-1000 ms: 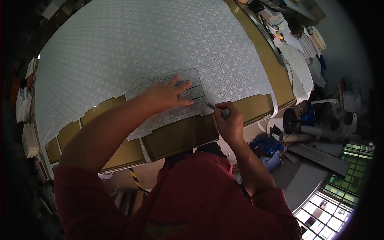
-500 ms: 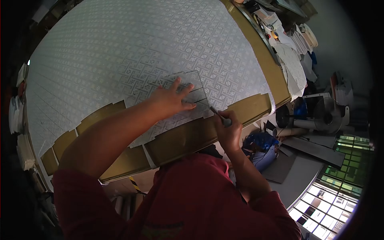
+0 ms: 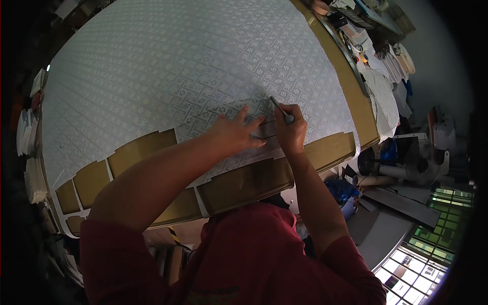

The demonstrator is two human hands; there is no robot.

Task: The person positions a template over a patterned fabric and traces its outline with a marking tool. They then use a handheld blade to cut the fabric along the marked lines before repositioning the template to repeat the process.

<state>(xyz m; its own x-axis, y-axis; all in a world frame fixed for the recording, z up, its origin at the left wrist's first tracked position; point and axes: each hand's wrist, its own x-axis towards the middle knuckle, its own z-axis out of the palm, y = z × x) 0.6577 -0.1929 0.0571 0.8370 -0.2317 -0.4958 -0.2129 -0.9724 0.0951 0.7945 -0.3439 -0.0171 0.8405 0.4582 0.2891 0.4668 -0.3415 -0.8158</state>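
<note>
My left hand (image 3: 231, 133) lies with its fingers spread on a clear template (image 3: 267, 130) with dark lines, pressing it onto a large pale patterned sheet (image 3: 203, 66). My right hand (image 3: 292, 136), just to the right, grips a slim dark pen-like tool with a rounded grey end (image 3: 288, 119). The tool's tip points away from me and meets the sheet near the template's far right corner. What kind of tip it has is too small to make out. Part of the template is hidden under my hands.
The sheet covers a brown table (image 3: 244, 180), whose near edge shows bare sections split by pale strips. A long metal bar (image 3: 338, 46) runs along the right side. Stacked papers (image 3: 399, 58) lie beyond it. A fan (image 3: 422, 160) stands at the right.
My right hand has moved the tool away from me along the template's right edge, from its near corner to its far corner. My left hand still holds the template down. The view has shifted slightly.
</note>
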